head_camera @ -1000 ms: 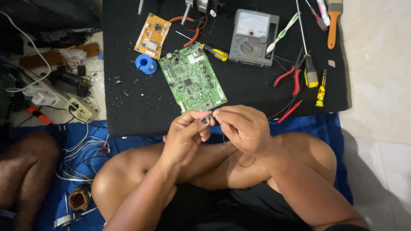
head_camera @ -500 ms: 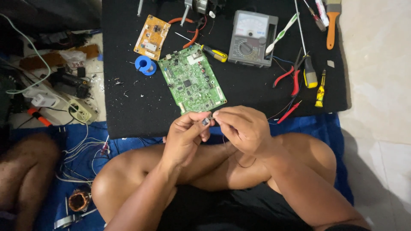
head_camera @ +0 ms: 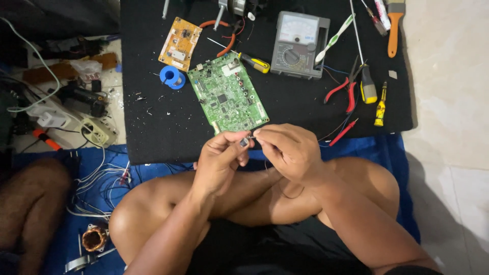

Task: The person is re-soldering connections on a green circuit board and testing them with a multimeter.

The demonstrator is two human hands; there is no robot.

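My left hand [head_camera: 220, 155] and my right hand [head_camera: 285, 148] meet over my crossed legs, at the near edge of a black mat [head_camera: 163, 127]. Between their fingertips they pinch a tiny grey electronic part [head_camera: 245, 141]. Both hands have fingers on it; how each one grips it is too small to tell. Just beyond the hands a green circuit board [head_camera: 227, 92] lies flat on the mat, tilted diagonally.
On the mat lie a small orange circuit board [head_camera: 179, 45], a blue solder spool [head_camera: 171, 77], a grey analog multimeter [head_camera: 298, 45], red-handled pliers [head_camera: 346, 89], yellow screwdrivers [head_camera: 379, 104] and a brush [head_camera: 393, 23]. A power strip [head_camera: 97, 131] and loose wires [head_camera: 97, 178] lie left. Another person's knee [head_camera: 30, 203] is at bottom left.
Both hands stay pinched together on the small part, with only slight finger shifts. Nothing on the mat has moved.
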